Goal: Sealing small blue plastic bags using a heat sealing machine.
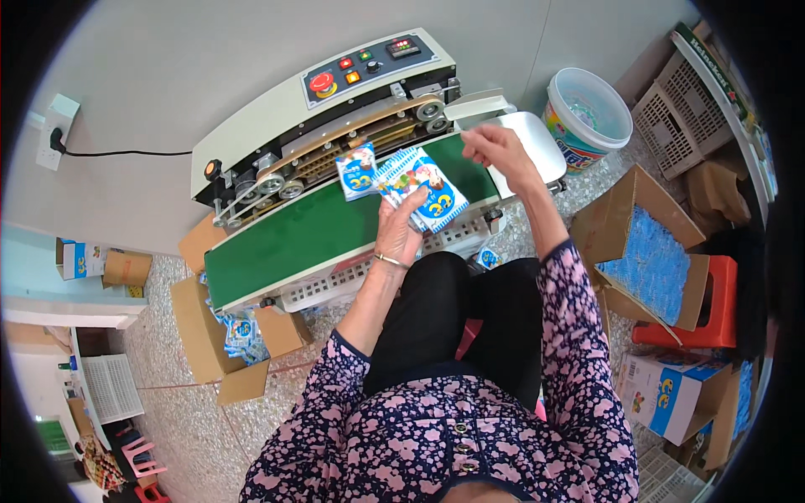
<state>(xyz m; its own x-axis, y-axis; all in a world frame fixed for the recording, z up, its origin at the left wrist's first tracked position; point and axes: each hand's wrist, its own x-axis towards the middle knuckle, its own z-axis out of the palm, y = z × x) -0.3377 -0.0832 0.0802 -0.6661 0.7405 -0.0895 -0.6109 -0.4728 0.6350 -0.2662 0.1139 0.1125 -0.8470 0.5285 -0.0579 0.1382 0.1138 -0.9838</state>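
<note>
My left hand (401,228) is closed on a blue-and-white printed packet (438,204), thumb on its front. It may be more than one packet, as edges overlap along its upper left side. Beneath it runs the green conveyor belt (293,251) of a band sealing machine (327,117). Another small blue-and-white packet (357,174) lies on the belt just left of the held one, by the sealing bands. My right hand (506,156) is raised over the belt's right end, fingers curled together. Whatever is between those fingertips, if anything, cannot be made out.
A white bucket (589,109) stands right of the machine beside a white metal plate (537,151). At right, a carton of flat blue wrappers (646,264) rests on a red stool (723,302). A carton of packets (243,335) sits below the belt's left end.
</note>
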